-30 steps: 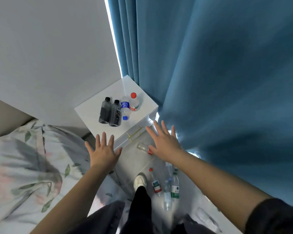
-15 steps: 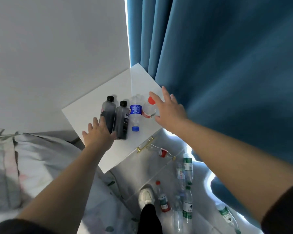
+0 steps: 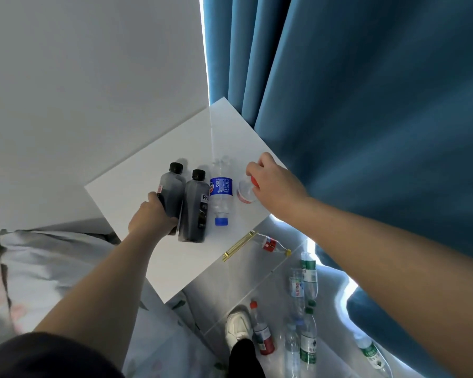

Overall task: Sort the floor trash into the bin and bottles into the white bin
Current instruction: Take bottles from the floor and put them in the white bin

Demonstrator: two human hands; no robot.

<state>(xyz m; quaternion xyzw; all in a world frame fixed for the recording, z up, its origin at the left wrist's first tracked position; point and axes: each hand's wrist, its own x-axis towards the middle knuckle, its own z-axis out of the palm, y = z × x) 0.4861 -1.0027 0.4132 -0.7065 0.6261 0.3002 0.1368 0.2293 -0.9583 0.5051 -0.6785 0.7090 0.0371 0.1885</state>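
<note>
The left dark bottle (image 3: 170,196) is the one we are taking first. It is looking full of dark liquid, so we are expecting it to feel fairly heavy for its size, stiff in the wall and smooth enough to slip, and we are judging the wide lower body to be the safest place to hold. Its long axis is running from the near edge of the white nightstand (image 3: 137,173) toward the wall (image 3: 93,77), with the black cap pointing away from us (whether it is standing or lying flat we cannot tell from this steep angle). Our left hand (image 3: 150,218) is wrapping round that lower end, fingers curled on it. Close against its right side a second dark bottle (image 3: 195,211) is pointing the same way. Just beside that, a clear bottle (image 3: 221,190) with a blue label is pointing the opposite way, blue cap toward us, and it is looking empty, so probably light and easy to crush. Our right hand (image 3: 273,184) is gripping a small clear bottle (image 3: 245,192) by its red cap near the nightstand's right edge. On the grey floor (image 3: 230,282) below, more bottles (image 3: 307,347) are lying scattered beside a white shoe (image 3: 238,326), and the blue curtain (image 3: 366,105) is hanging to the right.
</note>
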